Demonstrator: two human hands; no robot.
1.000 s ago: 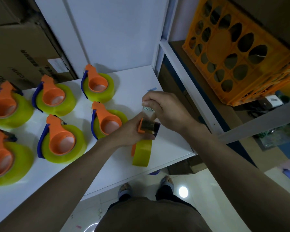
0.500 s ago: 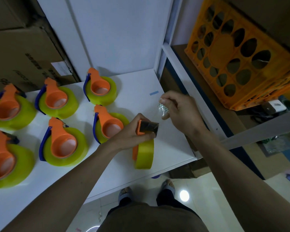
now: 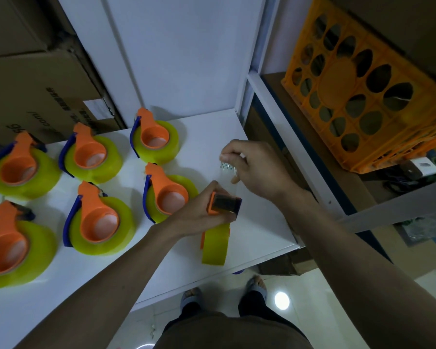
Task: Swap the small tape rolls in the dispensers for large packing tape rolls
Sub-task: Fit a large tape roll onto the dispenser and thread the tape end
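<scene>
Glossy translucent tape roll [image 3: 215,245], matt shelf [image 3: 259,222]

Yellow tape roll [image 3: 215,248], orange dispenser [image 3: 212,204], white table [image 3: 259,222].

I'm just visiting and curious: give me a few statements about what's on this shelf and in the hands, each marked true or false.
1. The left hand grips a dispenser standing on edge. True.
2. The right hand is empty. False: it pinches pulled-out tape.
3. Six loaded dispensers lie flat on the white shelf. True.
4. The crate is blue. False: orange.
</scene>
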